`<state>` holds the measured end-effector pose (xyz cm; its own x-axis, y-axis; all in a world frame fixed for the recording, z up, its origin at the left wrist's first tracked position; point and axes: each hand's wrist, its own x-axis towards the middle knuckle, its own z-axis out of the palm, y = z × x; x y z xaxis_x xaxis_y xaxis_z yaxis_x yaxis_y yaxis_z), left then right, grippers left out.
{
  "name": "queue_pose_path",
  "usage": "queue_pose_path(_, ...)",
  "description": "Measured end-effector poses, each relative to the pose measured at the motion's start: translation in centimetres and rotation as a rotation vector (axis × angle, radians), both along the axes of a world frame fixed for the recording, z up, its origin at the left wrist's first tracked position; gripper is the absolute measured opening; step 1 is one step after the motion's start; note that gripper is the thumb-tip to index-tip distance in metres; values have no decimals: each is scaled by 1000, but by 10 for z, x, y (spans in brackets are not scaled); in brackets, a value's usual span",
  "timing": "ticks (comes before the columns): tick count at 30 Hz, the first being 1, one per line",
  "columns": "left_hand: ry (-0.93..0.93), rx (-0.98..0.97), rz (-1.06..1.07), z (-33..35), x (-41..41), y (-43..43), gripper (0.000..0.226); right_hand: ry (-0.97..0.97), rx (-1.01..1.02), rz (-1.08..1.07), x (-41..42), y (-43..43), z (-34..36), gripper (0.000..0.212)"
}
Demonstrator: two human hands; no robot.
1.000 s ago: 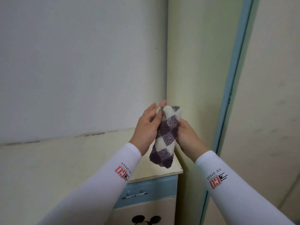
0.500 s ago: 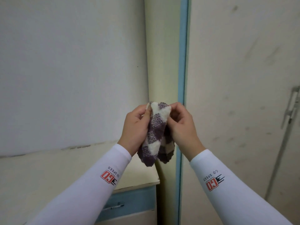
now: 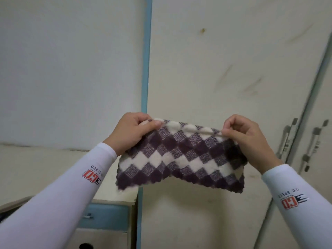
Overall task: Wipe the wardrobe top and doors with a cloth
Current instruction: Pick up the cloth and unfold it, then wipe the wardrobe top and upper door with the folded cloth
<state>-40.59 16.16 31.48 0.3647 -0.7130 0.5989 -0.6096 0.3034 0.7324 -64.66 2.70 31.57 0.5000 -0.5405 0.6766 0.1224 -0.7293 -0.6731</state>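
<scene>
Cloth, a purple and white check, hangs stretched in the air between both hands, in front of the wardrobe door and not touching it. The left hand pinches the top left corner between thumb and fingers; the right hand pinches the top right edge the same way, so both are clamped on the fabric. The lower edge droops loose and a little uneven.

To my eye the step is getting the cloth ready. A flat fold into a pad that fits one palm would serve best, so one hand can press it firmly onto the panel and the other goes free. The door shows dark smudges up on the right, which look like the spots wanting the most pressure.

Two metal handles stand on the doors at the right; wiping near them means working round the bars. A blue strip runs down the wardrobe's left edge, and a low cabinet with a blue drawer sits beside it at lower left. The wardrobe top is out of sight above, so its reach cannot be judged
</scene>
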Motion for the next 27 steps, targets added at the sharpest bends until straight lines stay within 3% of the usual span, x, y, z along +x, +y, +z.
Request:
queue_pose_path(4, -154, 159, 8, 17, -18, -10, 20, 152, -69, -30, -32, -25, 14, 26)
queue_pose_path(10, -260, 70, 102, 47, -20, -15, 14, 68, -139, -197, -41, -51, 39, 29)
queue_pose_path(13, -379, -94, 248, 58, -20, -29, 20, 35, -346, -380, -34, -60, 50, 28)
queue_pose_path(18, -867, -207, 489, 65, -22, -55, 9, 93, -866, -715, -20, -77, 63, 13)
queue_pose_path(24, -1095, -304, 620, 60, -15, -61, 12, 211, -1054, -793, -17, -89, 50, 21)
queue_pose_path(27, -1219, -317, 855, 57, -24, -61, 19, 193, -1070, -850, -5, -83, 43, 23)
